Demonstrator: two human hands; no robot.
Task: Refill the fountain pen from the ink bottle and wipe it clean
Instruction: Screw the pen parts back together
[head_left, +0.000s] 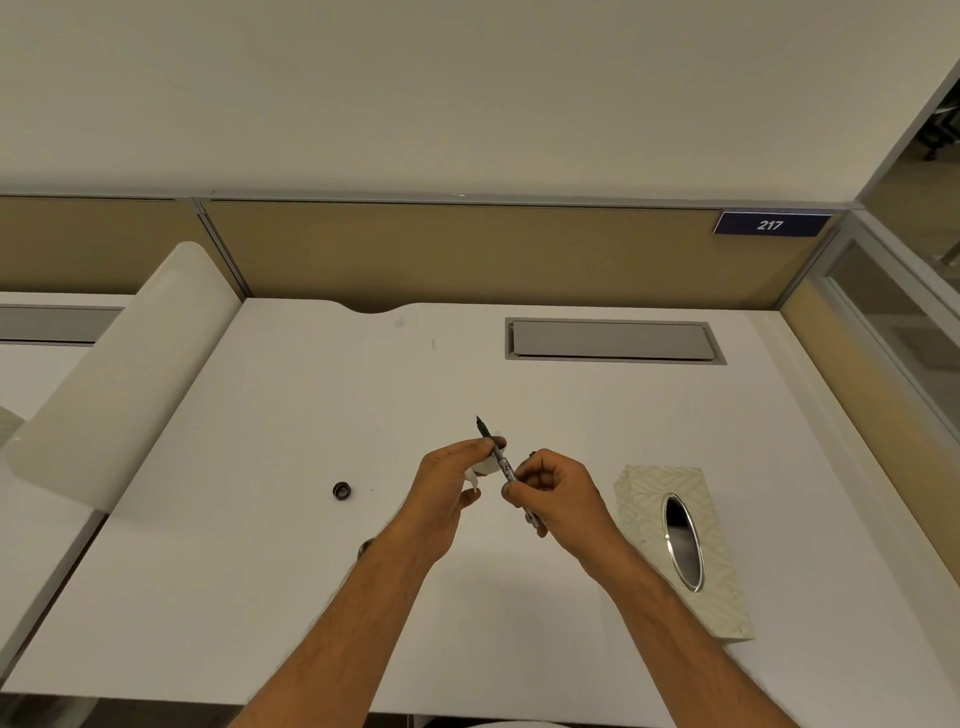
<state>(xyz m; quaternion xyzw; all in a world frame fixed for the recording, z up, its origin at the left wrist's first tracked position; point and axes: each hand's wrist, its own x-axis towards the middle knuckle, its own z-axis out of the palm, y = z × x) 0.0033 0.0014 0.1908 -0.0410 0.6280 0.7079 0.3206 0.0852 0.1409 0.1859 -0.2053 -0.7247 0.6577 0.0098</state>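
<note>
A white desk (260, 571) fills the lower frame. A small dark bottle cap (342, 490) lies left of centre, a patterned tissue box (649, 519) at right, and a grey cable hatch (613, 340) sits upper right.

Your right hand (553, 491) grips the fountain pen (500, 457), nib pointing far; your left hand (449, 480) pinches a white tissue (480, 467) around its barrel.

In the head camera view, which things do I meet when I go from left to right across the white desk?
Small dark round bottle cap → left hand holding a white tissue piece → slim dark fountain pen → right hand gripping the pen → pale patterned tissue box.
</note>
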